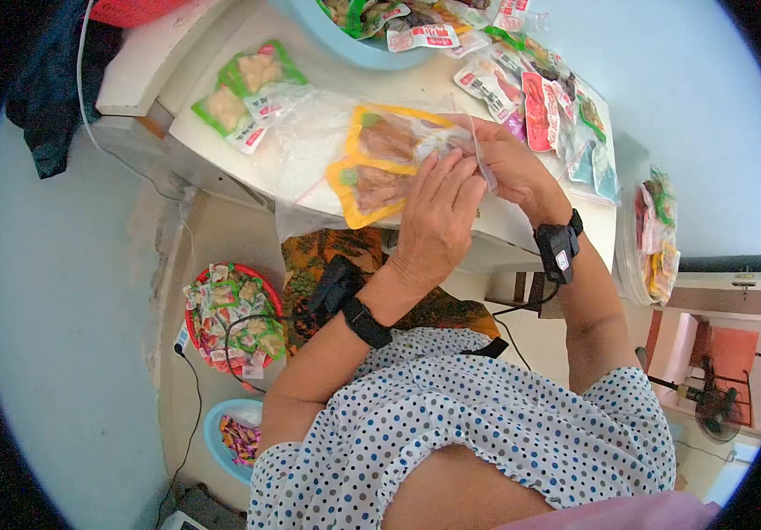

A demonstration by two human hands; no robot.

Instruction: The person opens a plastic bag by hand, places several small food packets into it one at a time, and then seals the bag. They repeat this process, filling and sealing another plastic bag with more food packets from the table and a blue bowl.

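Over the table's near edge I have a clear plastic bag [314,150] between my hands. Two yellow-edged snack packets [372,190] with brown food showing through lie side by side, seemingly inside it. My left hand [441,205] has its fingers pressed together on the right end of the bag, by the packets' white ends. My right hand [515,168] grips the same end from the far side, its fingertips partly hidden behind the left fingers and the film. Left of the bag, two green-edged snack packets [243,88] rest on the table.
A light-blue basin [363,55] of packets stands at the table's back, with several loose packets [540,106] to its right. On the floor are a red basket [237,318] of packets and a blue basin [215,442]. A clear tub [632,265] of packets stands at right.
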